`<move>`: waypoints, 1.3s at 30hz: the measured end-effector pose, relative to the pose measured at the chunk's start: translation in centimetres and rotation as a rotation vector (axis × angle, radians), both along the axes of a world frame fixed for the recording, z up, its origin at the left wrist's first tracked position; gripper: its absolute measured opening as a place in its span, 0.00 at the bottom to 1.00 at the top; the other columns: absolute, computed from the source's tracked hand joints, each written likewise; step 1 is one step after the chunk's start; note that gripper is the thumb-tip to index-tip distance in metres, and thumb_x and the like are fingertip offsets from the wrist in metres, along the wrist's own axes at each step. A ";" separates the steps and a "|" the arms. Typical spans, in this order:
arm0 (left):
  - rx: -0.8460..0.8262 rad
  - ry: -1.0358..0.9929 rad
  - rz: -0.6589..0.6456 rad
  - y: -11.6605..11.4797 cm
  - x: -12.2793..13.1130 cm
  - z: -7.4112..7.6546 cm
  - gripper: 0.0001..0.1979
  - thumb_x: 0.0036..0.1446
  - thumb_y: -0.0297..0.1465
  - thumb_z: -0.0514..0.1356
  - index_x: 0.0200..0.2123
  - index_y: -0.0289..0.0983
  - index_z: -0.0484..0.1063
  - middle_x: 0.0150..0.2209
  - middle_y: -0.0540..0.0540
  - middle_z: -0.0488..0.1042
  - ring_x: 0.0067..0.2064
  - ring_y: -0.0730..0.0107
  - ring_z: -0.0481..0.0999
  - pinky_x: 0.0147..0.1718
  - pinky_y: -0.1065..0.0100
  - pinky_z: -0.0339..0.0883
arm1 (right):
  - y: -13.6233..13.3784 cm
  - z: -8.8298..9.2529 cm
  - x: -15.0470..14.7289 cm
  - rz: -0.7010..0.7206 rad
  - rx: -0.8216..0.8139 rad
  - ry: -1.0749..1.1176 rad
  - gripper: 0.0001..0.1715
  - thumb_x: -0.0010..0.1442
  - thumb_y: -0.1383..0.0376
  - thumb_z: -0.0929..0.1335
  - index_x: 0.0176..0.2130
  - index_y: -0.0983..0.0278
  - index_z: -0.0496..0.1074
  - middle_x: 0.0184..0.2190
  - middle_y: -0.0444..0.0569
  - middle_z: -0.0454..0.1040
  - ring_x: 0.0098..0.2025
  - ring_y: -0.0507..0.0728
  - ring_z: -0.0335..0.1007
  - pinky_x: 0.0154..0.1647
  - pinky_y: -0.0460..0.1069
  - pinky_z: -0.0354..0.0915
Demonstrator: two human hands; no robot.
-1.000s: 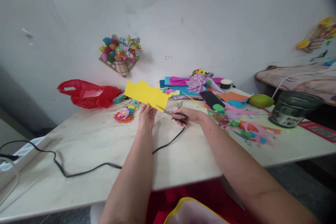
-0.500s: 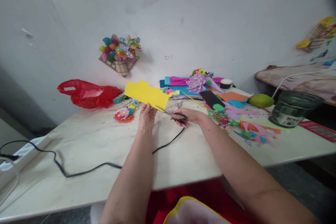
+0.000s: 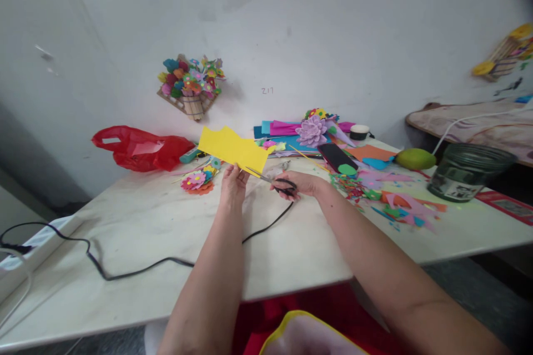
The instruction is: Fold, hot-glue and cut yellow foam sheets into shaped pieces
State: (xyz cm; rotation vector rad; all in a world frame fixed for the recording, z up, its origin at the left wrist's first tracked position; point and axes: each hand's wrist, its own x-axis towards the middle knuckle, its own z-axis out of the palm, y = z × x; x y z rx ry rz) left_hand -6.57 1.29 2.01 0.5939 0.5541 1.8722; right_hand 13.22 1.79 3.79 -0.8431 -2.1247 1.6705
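My left hand pinches the lower edge of a yellow sheet and holds it up above the table. The sheet's top edge is cut unevenly. In my right hand is a pair of scissors with black handles. Their blades point left and lie at the sheet's lower right edge, close to my left fingertips. Left of my hands, layered flower cutouts in pink, orange and yellow lie on the table.
A red plastic bag lies at the back left. Coloured scraps, a phone, a green fruit and a dark glass jar are on the right. A black cable crosses the table from a power strip.
Hardly anything differs. The sheet, the scissors and both hands keep nearly the same position, and the view has shifted very slightly.
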 end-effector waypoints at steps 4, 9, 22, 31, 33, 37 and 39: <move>0.006 -0.008 -0.002 0.0 0.0 0.0 0.07 0.48 0.23 0.59 0.30 0.37 0.64 0.27 0.52 0.74 0.28 0.76 0.75 0.32 0.72 0.68 | 0.1 -0.1 0.0 0.005 -0.002 0.004 0.17 0.55 0.57 0.63 0.38 0.67 0.65 0.18 0.41 0.67 0.13 0.46 0.59 0.07 0.39 0.51; 0.015 -0.008 -0.004 -0.1 0.0 0.1 0.05 0.49 0.22 0.57 0.29 0.37 0.64 0.27 0.52 0.74 0.27 0.76 0.74 0.30 0.72 0.68 | 0.0 0.0 0.0 0.000 -0.018 0.006 0.17 0.55 0.56 0.63 0.38 0.67 0.65 0.18 0.41 0.67 0.13 0.46 0.59 0.07 0.39 0.50; -0.001 0.005 -0.002 0.0 -0.2 0.0 0.05 0.51 0.22 0.57 0.30 0.37 0.65 0.28 0.52 0.74 0.29 0.77 0.74 0.32 0.72 0.68 | 0.0 0.0 -0.2 0.006 -0.012 0.017 0.17 0.54 0.57 0.62 0.38 0.68 0.65 0.17 0.41 0.65 0.13 0.46 0.58 0.07 0.39 0.49; -0.011 -0.010 0.015 0.0 -0.2 0.0 0.05 0.49 0.22 0.58 0.29 0.37 0.65 0.27 0.52 0.74 0.28 0.76 0.74 0.31 0.72 0.68 | 0.0 0.0 -0.3 -0.015 -0.037 0.014 0.15 0.53 0.59 0.62 0.37 0.67 0.65 0.16 0.40 0.65 0.12 0.45 0.57 0.07 0.39 0.47; -0.011 -0.007 0.014 0.0 -0.2 0.0 0.05 0.49 0.22 0.57 0.29 0.37 0.65 0.27 0.52 0.74 0.28 0.76 0.74 0.31 0.72 0.68 | 0.0 -0.1 -0.3 -0.012 -0.035 0.017 0.14 0.53 0.60 0.62 0.37 0.67 0.65 0.16 0.40 0.65 0.12 0.45 0.57 0.07 0.39 0.47; -0.017 -0.002 0.013 0.0 -0.2 0.1 0.04 0.50 0.23 0.58 0.29 0.37 0.65 0.28 0.51 0.74 0.28 0.77 0.74 0.32 0.72 0.67 | 0.0 -0.2 -0.3 -0.016 -0.022 0.019 0.14 0.53 0.60 0.62 0.37 0.66 0.65 0.16 0.39 0.65 0.12 0.45 0.57 0.07 0.39 0.47; -0.023 0.001 0.018 0.0 -0.2 0.1 0.04 0.49 0.23 0.58 0.29 0.37 0.65 0.28 0.51 0.74 0.28 0.77 0.74 0.32 0.72 0.67 | 0.1 -0.2 -0.3 -0.020 -0.013 0.017 0.14 0.53 0.60 0.62 0.37 0.67 0.65 0.16 0.39 0.64 0.12 0.44 0.56 0.07 0.39 0.46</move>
